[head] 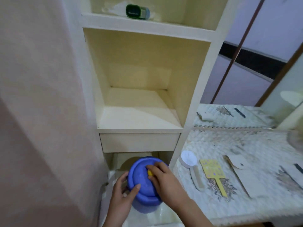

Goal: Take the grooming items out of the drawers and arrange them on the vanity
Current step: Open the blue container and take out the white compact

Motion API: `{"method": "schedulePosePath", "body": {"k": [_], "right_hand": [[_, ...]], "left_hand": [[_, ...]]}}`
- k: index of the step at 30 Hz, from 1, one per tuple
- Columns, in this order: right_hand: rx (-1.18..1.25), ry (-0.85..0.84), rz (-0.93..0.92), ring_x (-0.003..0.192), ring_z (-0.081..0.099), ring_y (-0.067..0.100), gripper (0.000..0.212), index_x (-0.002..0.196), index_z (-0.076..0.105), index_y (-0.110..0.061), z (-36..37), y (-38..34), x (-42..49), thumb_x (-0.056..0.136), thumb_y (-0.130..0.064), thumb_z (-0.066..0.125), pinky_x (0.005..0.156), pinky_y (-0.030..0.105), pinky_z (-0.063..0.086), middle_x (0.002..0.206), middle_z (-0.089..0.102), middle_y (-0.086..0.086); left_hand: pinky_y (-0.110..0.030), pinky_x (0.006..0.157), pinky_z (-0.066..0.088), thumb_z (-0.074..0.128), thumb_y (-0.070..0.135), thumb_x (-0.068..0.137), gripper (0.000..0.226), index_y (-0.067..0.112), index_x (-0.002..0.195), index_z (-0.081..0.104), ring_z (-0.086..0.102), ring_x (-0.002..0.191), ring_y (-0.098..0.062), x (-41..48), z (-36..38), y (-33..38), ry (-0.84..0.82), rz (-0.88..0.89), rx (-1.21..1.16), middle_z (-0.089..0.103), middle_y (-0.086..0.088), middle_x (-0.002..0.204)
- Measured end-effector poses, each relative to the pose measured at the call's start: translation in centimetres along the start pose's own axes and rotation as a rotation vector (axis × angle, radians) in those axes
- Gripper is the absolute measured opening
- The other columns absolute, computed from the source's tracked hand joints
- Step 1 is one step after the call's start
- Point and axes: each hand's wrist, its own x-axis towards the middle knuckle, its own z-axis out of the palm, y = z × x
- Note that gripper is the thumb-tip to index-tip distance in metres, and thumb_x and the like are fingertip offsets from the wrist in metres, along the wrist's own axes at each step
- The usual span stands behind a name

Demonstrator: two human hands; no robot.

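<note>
A round blue lidded container point(144, 182) with a yellow knob point(150, 173) on its lid is held above an open lower drawer point(113, 163). My left hand point(122, 192) grips its left side. My right hand point(165, 181) rests on the lid with fingers around the knob. On the vanity top point(246, 205) to the right lie a white round hand mirror point(190, 161), a yellow paddle-shaped item point(213, 171), a beige comb-like piece point(237, 163) and thin dark tools point(290, 176).
A shut drawer point(139, 142) sits just above the open one, under a cream cubby point(139, 104). A green bottle point(136, 11) lies on the top shelf. A pink wall point(41, 95) is on the left, a mirror point(262, 63) at the right.
</note>
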Motion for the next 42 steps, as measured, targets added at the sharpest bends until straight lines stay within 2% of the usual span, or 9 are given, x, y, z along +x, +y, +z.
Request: {"method": "schedulePosePath", "body": {"k": [3,6,10,14,19,24,30,34,42], "right_hand": [[0.064,0.010,0.026,0.135,0.031,0.013,0.048,0.138,0.037,-0.020,0.2,0.2,-0.6,0.092,-0.036,0.039,0.104,0.007,0.014,0.145,0.033,0.003],[0.105,0.052,0.026,0.132,0.024,0.000,0.061,0.139,0.034,-0.021,0.0,0.8,-1.9,0.084,-0.046,0.043,0.104,0.003,0.009,0.146,0.033,-0.001],[0.145,0.129,0.062,0.127,0.036,0.004,0.070,0.132,0.045,-0.020,-0.1,2.4,-4.4,0.079,-0.065,0.040,0.107,0.009,0.022,0.136,0.046,-0.003],[0.136,0.143,0.160,0.116,0.045,0.004,0.051,0.124,0.053,-0.020,-0.7,5.7,-7.4,0.082,-0.048,0.041,0.100,0.008,0.029,0.124,0.056,-0.003],[0.166,0.016,0.320,0.112,0.052,0.009,0.036,0.122,0.055,-0.017,-2.1,11.9,-12.3,0.091,-0.032,0.045,0.088,0.009,0.036,0.120,0.059,-0.003],[0.264,-0.062,0.482,0.103,0.058,0.009,0.030,0.120,0.056,-0.017,-5.1,19.4,-18.0,0.091,-0.025,0.052,0.085,0.012,0.044,0.107,0.064,-0.003],[0.265,-0.200,0.630,0.093,0.056,0.009,0.029,0.118,0.058,-0.016,-8.3,27.7,-23.6,0.090,-0.023,0.055,0.082,0.018,0.043,0.098,0.059,-0.007],[0.212,-0.378,0.725,0.099,0.059,0.015,0.031,0.118,0.058,-0.012,-9.0,30.9,-25.6,0.089,-0.023,0.056,0.076,0.017,0.037,0.113,0.064,0.005],[0.313,-0.251,0.603,0.086,0.058,0.003,0.028,0.113,0.061,-0.019,-12.3,30.7,-19.9,0.086,-0.025,0.060,0.072,0.011,0.043,0.098,0.063,-0.005]], "left_hand": [[0.000,0.065,0.047,0.082,0.015,0.060,0.049,0.024,0.098,0.052,0.063,0.085,-0.004,0.1,0.1,-0.3,-0.009,0.054,0.037,0.056,-0.006,0.109],[0.001,0.062,0.046,0.064,-0.009,0.078,0.041,0.015,0.108,0.048,0.057,0.090,-0.019,0.0,-0.1,-0.5,-0.024,0.048,0.042,0.053,-0.010,0.111],[-0.013,0.070,0.050,0.060,0.004,0.084,0.038,0.019,0.117,0.048,0.058,0.087,-0.018,-1.3,0.2,-0.5,0.019,-0.001,0.071,0.056,-0.006,0.108],[-0.046,0.091,0.043,0.066,0.027,0.082,0.041,0.013,0.117,0.051,0.057,0.097,-0.031,-3.4,1.2,-1.6,0.143,-0.078,0.081,0.056,-0.009,0.104],[-0.030,0.073,0.047,0.050,0.019,0.093,0.017,0.014,0.080,0.059,0.064,0.074,-0.017,-7.1,3.3,-5.4,0.167,-0.175,0.196,0.068,-0.012,0.079],[-0.002,0.064,0.042,0.064,0.006,0.083,0.032,0.032,0.065,0.066,0.061,0.068,0.004,-11.4,9.3,-9.1,-0.186,-0.309,0.532,0.070,0.009,0.064],[0.003,0.067,0.039,0.059,0.016,0.087,0.020,0.035,0.082,0.058,0.056,0.078,0.020,-13.7,18.2,-8.9,-0.354,-0.268,0.726,0.065,0.015,0.086],[-0.002,0.072,0.039,0.057,0.022,0.088,0.028,0.047,0.079,0.048,0.056,0.086,0.006,-14.9,19.7,-8.9,-0.530,-0.249,0.932,0.056,0.028,0.088],[-0.004,0.071,0.044,0.057,0.019,0.089,0.020,0.039,0.094,0.056,0.057,0.086,0.013,-10.1,23.0,-5.3,-0.431,-0.124,0.788,0.063,0.016,0.095]]}}
